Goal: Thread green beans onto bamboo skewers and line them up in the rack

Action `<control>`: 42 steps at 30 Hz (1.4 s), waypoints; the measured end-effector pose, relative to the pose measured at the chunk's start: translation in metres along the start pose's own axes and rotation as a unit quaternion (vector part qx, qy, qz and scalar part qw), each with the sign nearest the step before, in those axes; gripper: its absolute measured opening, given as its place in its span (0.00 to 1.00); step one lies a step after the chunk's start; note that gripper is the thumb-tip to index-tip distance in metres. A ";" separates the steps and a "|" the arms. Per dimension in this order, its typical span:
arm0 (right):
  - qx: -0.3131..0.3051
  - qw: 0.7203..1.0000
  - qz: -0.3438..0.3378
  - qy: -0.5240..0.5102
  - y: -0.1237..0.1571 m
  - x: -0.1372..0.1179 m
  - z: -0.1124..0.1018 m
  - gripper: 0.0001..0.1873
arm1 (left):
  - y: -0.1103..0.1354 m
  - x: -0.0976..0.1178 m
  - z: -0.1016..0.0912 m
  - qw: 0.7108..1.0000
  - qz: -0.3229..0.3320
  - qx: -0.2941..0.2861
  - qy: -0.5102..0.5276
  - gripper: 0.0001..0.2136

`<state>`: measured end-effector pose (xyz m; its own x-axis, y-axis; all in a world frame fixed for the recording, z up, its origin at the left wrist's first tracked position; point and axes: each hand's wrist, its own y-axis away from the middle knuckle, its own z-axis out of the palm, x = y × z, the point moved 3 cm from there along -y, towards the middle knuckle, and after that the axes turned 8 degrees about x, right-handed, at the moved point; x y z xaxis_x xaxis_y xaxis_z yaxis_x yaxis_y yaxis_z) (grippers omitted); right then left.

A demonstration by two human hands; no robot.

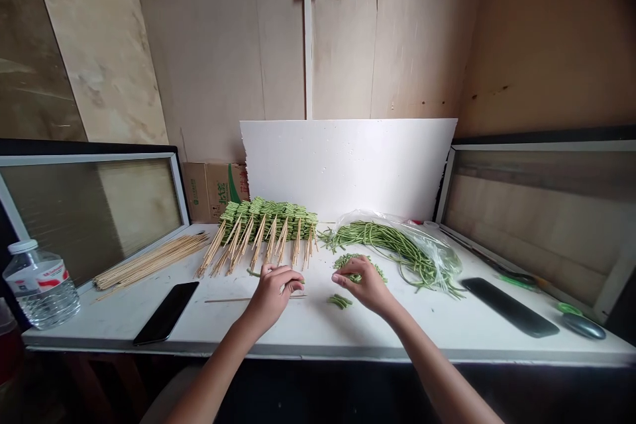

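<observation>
My left hand (277, 283) is closed above the table, with bits of green bean (253, 271) showing at both sides of its fingers. A thin bamboo skewer (226, 301) runs level behind that hand; whether the fingers touch it I cannot tell. My right hand (362, 279) has thumb and fingertips pinched together over a pile of cut green bean pieces (381, 273), and what it pinches, if anything, is hidden. Between the hands, nearer me, lies a small cluster of cut beans (340, 301).
Finished bean skewers (268, 212) are stacked at the back left, beside loose bamboo skewers (154, 260). Long beans (382, 238) spill from a plastic bag (444, 255). A phone (166, 313), water bottle (40, 285), dark slab (509, 308) and mouse (583, 326) lie around.
</observation>
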<state>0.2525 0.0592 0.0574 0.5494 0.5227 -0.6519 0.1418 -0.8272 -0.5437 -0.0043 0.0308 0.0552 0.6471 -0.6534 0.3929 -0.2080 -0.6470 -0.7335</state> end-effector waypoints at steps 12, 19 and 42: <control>-0.012 0.980 0.010 0.199 0.013 0.050 0.031 0.31 | 0.006 -0.012 0.014 0.998 -0.023 -0.048 0.034 0.09; -0.039 0.980 0.057 0.186 0.009 0.051 0.026 0.37 | 0.010 -0.016 0.016 0.993 -0.041 -0.077 0.082 0.15; 0.004 0.990 -0.133 -0.038 0.021 -0.023 0.038 0.10 | 0.011 -0.002 0.022 0.994 -0.025 -0.078 0.073 0.08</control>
<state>0.2114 0.0381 0.0407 0.4304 0.7357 -0.5229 0.2662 -0.6570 -0.7053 0.0080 0.0334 0.0338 0.5481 -0.6614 0.5120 -0.2972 -0.7262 -0.6199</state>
